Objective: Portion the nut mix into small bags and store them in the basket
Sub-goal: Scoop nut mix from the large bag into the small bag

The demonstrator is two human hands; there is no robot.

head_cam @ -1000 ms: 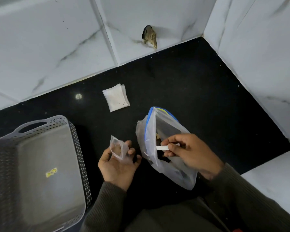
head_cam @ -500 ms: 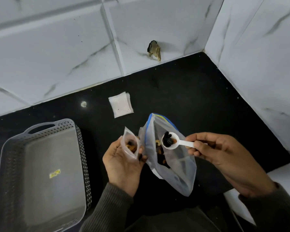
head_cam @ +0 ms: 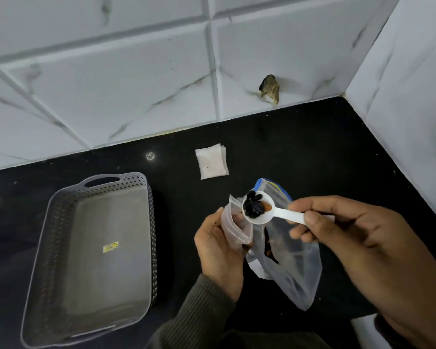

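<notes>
Over mouth of small clear zip bag (head_cam: 234, 229), gripped in left hand (head_cam: 217, 250), white plastic scoop (head_cam: 260, 219) of dark nut mix (head_cam: 252, 208) has come across from large blue-sealed clear bag (head_cam: 296, 270); right hand (head_cam: 358, 238) pinches handle; tipping looks next; grey perforated plastic basket (head_cam: 152, 235) waits at left.

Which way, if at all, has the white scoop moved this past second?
Yes. Judged against the large zip bag, the white scoop has risen out of it and gone left, to the mouth of the small bag the left hand holds.
</notes>
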